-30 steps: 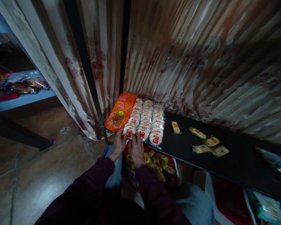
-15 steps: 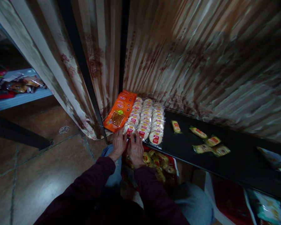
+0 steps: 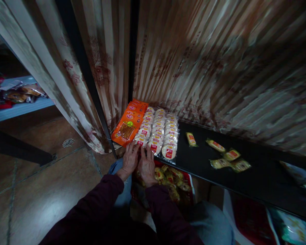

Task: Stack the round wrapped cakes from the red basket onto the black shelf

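Three rows of round white rice crackers in clear wrappers point(image 3: 157, 132), with red and yellow labels, overlap on the black shelf point(image 3: 193, 160). At the near end of the leftmost row, my left hand point(image 3: 129, 160) has its fingers stretched forward against the front cracker pack point(image 3: 140, 140). Close beside it, my right hand point(image 3: 146, 168) reaches with extended fingers to the front edge of the left and middle rows. Both sets of fingertips partly hide the lowest packs. Orange snack packets point(image 3: 128, 124) lie overlapped along the left side of the crackers.
Several small yellow-wrapped cakes point(image 3: 231, 154) lie loose on the shelf to the right. Below the shelf edge, a red box point(image 3: 191, 185) holds more yellow packs between my knees. A dark metal post point(image 3: 91, 78) and pleated curtain point(image 3: 193, 68) border the shelf.
My hands have drawn slightly closer together at the front of the left cracker row. The view has shifted a little; the packs look essentially unchanged.
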A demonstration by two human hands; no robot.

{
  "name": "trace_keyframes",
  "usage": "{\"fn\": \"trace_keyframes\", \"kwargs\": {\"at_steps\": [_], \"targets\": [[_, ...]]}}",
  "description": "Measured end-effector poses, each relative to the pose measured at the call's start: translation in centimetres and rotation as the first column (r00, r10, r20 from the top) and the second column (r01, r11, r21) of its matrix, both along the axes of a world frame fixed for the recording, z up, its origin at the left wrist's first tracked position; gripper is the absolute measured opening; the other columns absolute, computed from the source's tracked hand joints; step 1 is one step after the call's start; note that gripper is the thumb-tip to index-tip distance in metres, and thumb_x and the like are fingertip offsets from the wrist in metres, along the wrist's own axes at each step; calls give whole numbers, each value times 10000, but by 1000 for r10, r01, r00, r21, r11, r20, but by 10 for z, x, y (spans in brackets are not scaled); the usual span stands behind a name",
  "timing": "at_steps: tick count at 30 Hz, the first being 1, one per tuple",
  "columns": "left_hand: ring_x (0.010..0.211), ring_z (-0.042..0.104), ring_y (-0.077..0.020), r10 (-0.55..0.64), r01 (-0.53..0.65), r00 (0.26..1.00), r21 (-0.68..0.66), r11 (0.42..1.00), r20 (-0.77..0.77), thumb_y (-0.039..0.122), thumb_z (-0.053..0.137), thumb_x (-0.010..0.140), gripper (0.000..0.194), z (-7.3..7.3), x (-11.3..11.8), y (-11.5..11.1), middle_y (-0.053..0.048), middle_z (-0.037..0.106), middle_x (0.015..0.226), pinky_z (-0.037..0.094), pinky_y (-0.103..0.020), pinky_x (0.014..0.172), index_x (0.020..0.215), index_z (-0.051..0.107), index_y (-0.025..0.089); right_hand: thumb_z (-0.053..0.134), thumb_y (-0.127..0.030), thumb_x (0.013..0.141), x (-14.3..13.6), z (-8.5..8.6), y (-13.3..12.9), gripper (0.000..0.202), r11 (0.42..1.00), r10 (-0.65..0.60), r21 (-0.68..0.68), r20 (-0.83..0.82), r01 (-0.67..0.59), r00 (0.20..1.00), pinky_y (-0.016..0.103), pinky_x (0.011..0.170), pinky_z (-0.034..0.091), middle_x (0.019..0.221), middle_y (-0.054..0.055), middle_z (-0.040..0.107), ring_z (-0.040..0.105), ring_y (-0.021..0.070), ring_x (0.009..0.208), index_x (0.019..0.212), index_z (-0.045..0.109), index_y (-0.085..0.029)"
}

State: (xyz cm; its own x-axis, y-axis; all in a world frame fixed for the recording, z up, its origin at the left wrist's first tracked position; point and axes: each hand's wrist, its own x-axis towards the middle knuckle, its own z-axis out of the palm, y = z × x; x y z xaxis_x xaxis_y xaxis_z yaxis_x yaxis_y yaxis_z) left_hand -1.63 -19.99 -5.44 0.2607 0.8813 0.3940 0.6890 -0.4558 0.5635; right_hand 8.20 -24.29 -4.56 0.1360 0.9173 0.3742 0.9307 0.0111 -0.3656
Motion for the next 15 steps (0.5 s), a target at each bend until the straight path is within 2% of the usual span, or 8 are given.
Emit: {"fn": "trace_keyframes", "kwargs": {"at_steps": [4,7,10,15], "targets": [[1248,438,-274,3,-3,1000,28,1000,-13,106,477,853,398,0,2,3,-117,507,1335,429,-472,1031,1227,563,214,379,-95,869,11,2,-2,505,998,20,59,17,-21,1000,490,1062,351,1440,135,446,358,269,1336,1348,509,-188],[1252,435,-280,10,-10,1000,59,998,-3,174,503,874,349,1,4,4,-120,501,1335,412,-482,1044,1216,565,210,397,-175,905,28,6,-3,443,993,-75,99,37,71,997,550,1067,300,1502,105,376,237,304,1399,1326,531,-220],[1254,432,-286,12,-11,1000,68,998,-10,222,515,885,318,2,5,4,-123,496,1339,405,-484,1048,1197,570,205,413,-266,925,47,9,0,454,977,-169,137,39,163,985,607,1074,230,1529,117,327,137,334,1433,1370,484,-213],[1240,433,-298,28,-26,999,79,997,-30,237,492,901,370,4,10,7,-147,496,1329,415,-485,1031,1265,520,178,463,-424,902,70,8,12,507,957,-253,150,22,247,967,655,1067,165,1527,111,330,89,369,1437,1376,481,-243]]}}
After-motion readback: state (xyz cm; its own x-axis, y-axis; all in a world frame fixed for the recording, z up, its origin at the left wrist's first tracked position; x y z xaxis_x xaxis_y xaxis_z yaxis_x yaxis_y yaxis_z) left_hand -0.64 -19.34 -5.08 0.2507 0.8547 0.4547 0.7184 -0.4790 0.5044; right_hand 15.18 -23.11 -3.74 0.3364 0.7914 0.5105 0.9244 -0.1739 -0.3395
